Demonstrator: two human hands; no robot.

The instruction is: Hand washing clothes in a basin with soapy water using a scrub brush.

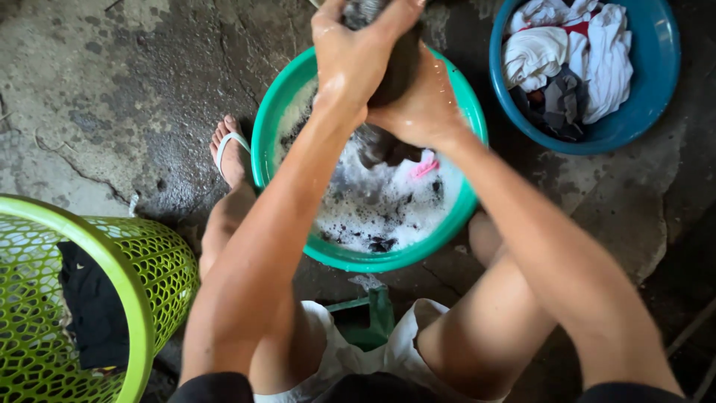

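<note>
Dark grey wet cloth (399,63), wrung into a bunched wad, sits between both hands above the far side of a round green plastic basin (277,112). The left hand (354,56) is closed over the top of the cloth, fingers wrapped down around it, and the right hand (425,108) is clamped on it from below and behind, the two hands pressed against each other with the cloth squeezed between them. Both forearms are wet. The basin holds white soap suds (373,205) with dark scraps of fabric poking through, and a small pink item (425,166) lies in the foam just under the right hand; it may be a piece of cloth, though the foam hides too much to be sure. The basin rests on a rough grey concrete floor (112,89), between the person's bare knees. A foot in a white-strapped flip-flop (230,153) stands just beside the basin's left rim. At the upper right, well apart from the hands, a round blue plastic basin (656,82) is filled with white, red and dark clothes. At the lower left a lime-green perforated plastic laundry basket (149,269) holds a black garment (93,310). A low green stool (373,321) shows between the thighs.
</note>
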